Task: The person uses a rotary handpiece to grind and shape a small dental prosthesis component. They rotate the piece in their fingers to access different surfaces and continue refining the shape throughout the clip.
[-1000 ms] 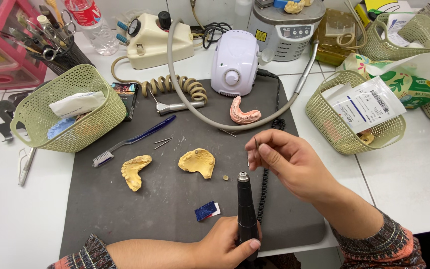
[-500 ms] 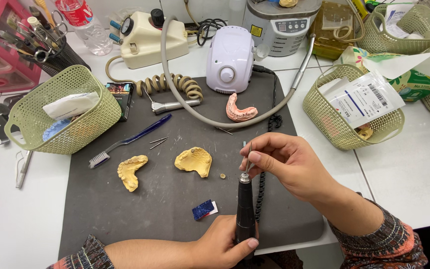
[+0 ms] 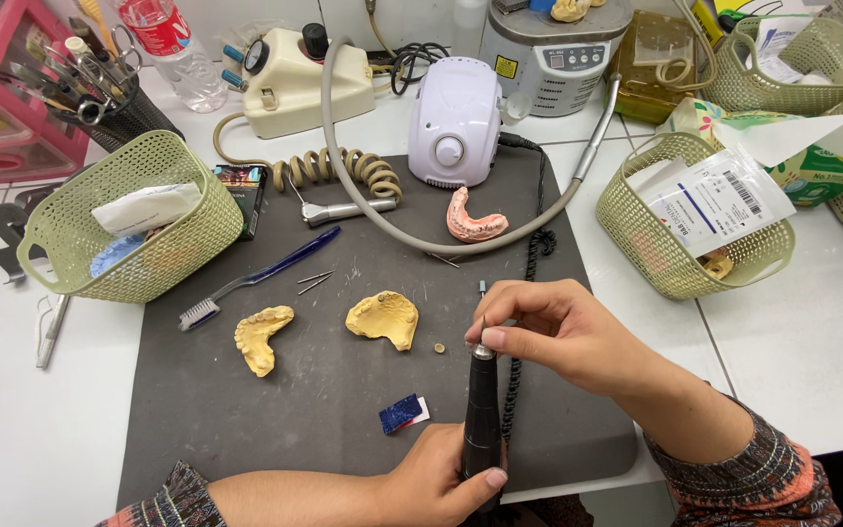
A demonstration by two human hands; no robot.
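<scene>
My left hand (image 3: pixel 441 483) grips a black rotary handpiece (image 3: pixel 481 410) upright near the front edge of a dark grey work mat (image 3: pixel 246 420). My right hand (image 3: pixel 558 332) pinches the metal tip of the handpiece, where a thin bur sticks up. Two yellow dental casts lie on the mat to the left: an upper one (image 3: pixel 383 317) and an arch-shaped one (image 3: pixel 260 337). A pink denture (image 3: pixel 473 221) rests farther back. A small tan bit (image 3: pixel 439 347) lies beside my right fingers.
A blue toothbrush (image 3: pixel 256 277), a blue-and-white scrap (image 3: pixel 402 413) and loose burs lie on the mat. Green mesh baskets stand left (image 3: pixel 129 220) and right (image 3: pixel 685 229). A white motor unit (image 3: pixel 455 122), a cream device (image 3: pixel 300 88) with a coiled cord, and a tool cup (image 3: pixel 109 93) line the back.
My right hand has closed down onto the handpiece's tip. The view has tilted slightly, and the left hand keeps its grip.
</scene>
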